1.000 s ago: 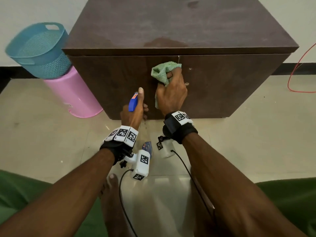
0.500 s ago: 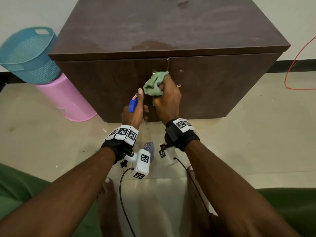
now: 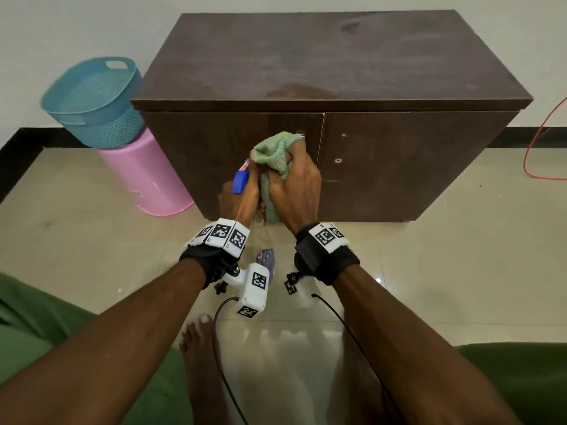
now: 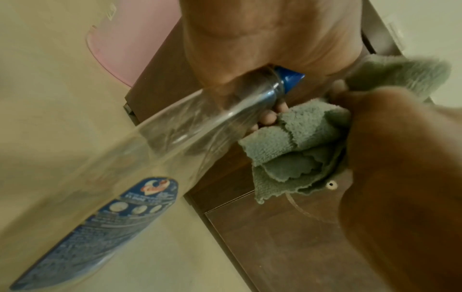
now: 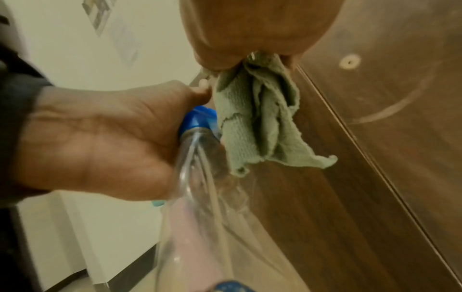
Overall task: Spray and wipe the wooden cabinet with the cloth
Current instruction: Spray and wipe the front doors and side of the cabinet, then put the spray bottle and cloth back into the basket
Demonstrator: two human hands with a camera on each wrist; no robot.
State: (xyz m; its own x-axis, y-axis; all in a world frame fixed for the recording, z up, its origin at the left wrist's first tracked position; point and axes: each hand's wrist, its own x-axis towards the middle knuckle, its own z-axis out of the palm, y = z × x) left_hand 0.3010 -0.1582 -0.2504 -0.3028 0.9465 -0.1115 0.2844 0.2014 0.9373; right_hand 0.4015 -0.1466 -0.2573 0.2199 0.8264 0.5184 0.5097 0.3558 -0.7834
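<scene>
A dark wooden cabinet (image 3: 399, 167) with two front doors stands on the tiled floor. My right hand (image 3: 294, 191) grips a bunched green cloth (image 3: 276, 150) against the left door near the door seam; folds of the cloth (image 5: 260, 122) hang below the fist. My left hand (image 3: 242, 200) grips the neck of a clear spray bottle (image 4: 140, 150) with a blue head (image 3: 240, 180), close beside the cloth (image 4: 297, 138). The bottle body (image 5: 205, 197) hangs down under the left hand (image 5: 105, 138). The two hands touch or nearly touch.
A teal basket (image 3: 92, 99) sits on an upturned pink bucket (image 3: 147, 179) left of the cabinet. A red cable (image 3: 540, 139) loops on the floor at the right. A bare foot (image 3: 196, 342) and green-clad knees lie below my arms. Screw holes (image 3: 338, 160) mark the right door.
The right hand with the cloth has slid down and left across the door, from the seam toward the left hand. The left hand with the bottle has stayed put.
</scene>
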